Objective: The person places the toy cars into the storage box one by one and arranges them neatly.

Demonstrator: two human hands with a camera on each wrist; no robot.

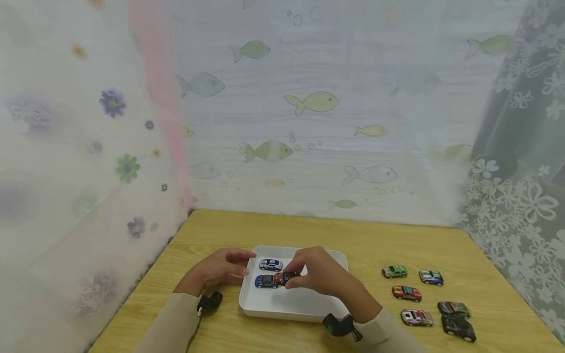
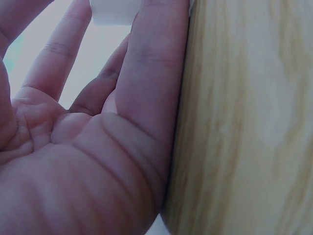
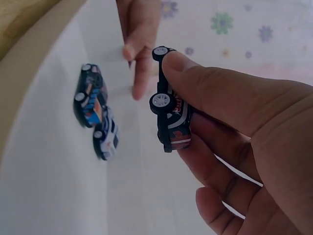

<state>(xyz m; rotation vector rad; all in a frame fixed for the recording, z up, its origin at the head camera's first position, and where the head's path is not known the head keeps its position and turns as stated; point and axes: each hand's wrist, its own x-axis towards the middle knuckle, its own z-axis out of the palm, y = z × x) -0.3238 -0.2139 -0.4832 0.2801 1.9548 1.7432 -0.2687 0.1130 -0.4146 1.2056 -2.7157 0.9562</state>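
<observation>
My right hand [image 1: 320,272] pinches a red and black toy car [image 3: 172,115] between thumb and fingers, over the white tray [image 1: 287,306]. Its wheels face the tray floor in the right wrist view. Two toy cars sit inside the tray near its left wall: a white and blue car [image 1: 270,264] and, nearer me, a dark blue car [image 1: 266,281] with orange marks. In the head view the held car overlaps the dark blue one's right end. My left hand [image 1: 220,267] rests on its side on the table, fingers extended at the tray's left rim.
Right of the tray, several toy cars lie on the wooden table [image 1: 371,323]: a green car [image 1: 394,271], a white, blue and green car [image 1: 431,277], a red and yellow car [image 1: 406,293], a white and red car [image 1: 417,317], a dark multicoloured car [image 1: 453,309] and a black car [image 1: 459,328].
</observation>
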